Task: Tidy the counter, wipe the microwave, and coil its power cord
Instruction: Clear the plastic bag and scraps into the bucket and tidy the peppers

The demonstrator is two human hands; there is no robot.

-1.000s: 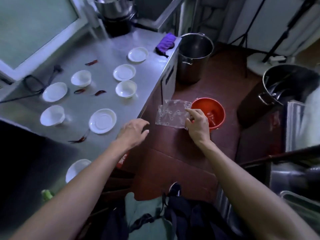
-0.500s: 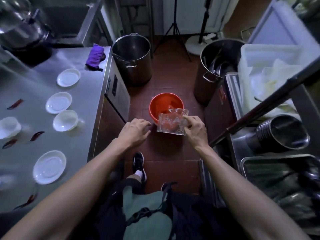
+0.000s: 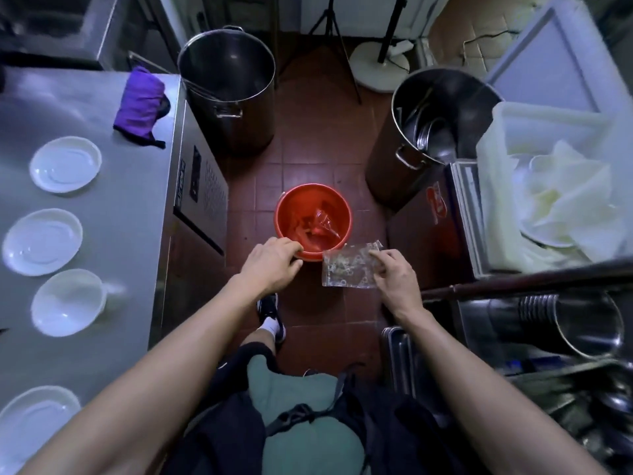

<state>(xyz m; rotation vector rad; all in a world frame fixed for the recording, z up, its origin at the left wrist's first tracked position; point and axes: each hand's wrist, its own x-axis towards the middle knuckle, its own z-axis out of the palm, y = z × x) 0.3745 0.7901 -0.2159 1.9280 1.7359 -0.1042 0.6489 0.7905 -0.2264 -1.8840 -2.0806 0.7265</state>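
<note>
My right hand (image 3: 394,279) pinches a clear plastic bag (image 3: 346,269) by its right edge, just in front of and to the right of a red bucket (image 3: 313,219) on the tiled floor. Scraps of clear plastic lie inside the bucket. My left hand (image 3: 270,264) hovers at the bucket's near rim with its fingers curled and nothing visible in them. The steel counter (image 3: 144,207) runs along the left, carrying several white dishes (image 3: 65,164) and a purple cloth (image 3: 142,102). Neither the microwave nor its cord is in view.
Two tall steel stockpots stand on the floor, one (image 3: 227,87) beyond the bucket and one (image 3: 431,132) to its right. A white tub (image 3: 548,186) of white material and steel containers (image 3: 565,323) crowd the right side. My shoe (image 3: 270,317) is on the floor below the bucket.
My view has swung right from the counter to the floor. My right hand carried the plastic bag from over the bucket to its near right side, and my left hand came up to the rim.
</note>
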